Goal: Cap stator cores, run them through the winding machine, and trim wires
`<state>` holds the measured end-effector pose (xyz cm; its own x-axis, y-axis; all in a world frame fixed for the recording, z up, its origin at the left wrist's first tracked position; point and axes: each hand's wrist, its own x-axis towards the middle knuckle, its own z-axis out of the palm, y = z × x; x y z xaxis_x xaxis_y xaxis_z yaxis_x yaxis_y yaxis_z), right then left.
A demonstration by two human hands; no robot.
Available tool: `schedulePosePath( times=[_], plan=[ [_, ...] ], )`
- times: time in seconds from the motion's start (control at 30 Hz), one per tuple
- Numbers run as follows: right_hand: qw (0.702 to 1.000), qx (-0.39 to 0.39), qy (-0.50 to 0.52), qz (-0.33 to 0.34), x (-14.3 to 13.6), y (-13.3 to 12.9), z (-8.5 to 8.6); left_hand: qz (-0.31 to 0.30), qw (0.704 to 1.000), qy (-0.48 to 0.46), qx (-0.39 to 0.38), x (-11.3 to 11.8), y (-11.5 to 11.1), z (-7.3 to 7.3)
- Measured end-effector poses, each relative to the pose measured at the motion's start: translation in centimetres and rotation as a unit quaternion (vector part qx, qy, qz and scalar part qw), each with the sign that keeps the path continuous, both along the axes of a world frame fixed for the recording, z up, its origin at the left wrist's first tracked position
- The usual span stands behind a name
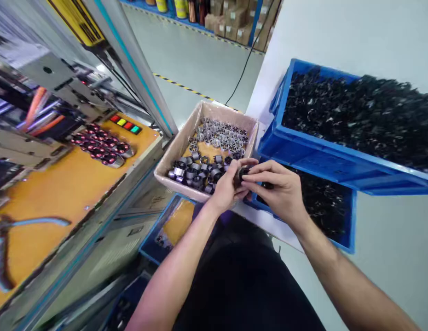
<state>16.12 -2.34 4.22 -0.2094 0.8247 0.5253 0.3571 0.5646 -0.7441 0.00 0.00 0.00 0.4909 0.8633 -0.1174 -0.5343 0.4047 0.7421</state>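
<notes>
Between my two hands is a small round motor core with a black plastic part on it (pixel 244 173), partly covered by fingers. My left hand (pixel 228 184) is wrapped round it from the left. From the right, my right hand (pixel 276 181) pinches at its black end with thumb and fingertips. Just beyond them, a plastic-lined box (pixel 203 110) holds several rows of silvery ring-shaped cores (pixel 219 135) and a heap of cores with black parts (pixel 196 174). My left hand is over the box's near right corner.
Blue crates (pixel 274 147) of small black plastic parts stand at right, one raised above another. At left, an orange machine bench (pixel 62 193) carries copper-wound cores (pixel 100 145), coloured buttons (pixel 124 124) and blue-handled pliers (pixel 3 248). A blue bin (pixel 169 202) sits below the box.
</notes>
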Motion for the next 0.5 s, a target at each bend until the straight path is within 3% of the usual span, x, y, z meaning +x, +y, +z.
schedulePosePath(
  times=[0.23,0.5],
  plan=[
    [0.994,-0.088,0.052,-0.029,0.6,0.2,0.3,0.005,1.0,0.008,0.019,0.0,-0.3,-0.3],
    [0.996,-0.085,-0.027,-0.022,1.0,0.0,1.5,0.019,0.998,0.046,0.029,0.0,-0.3,-0.6]
  ],
)
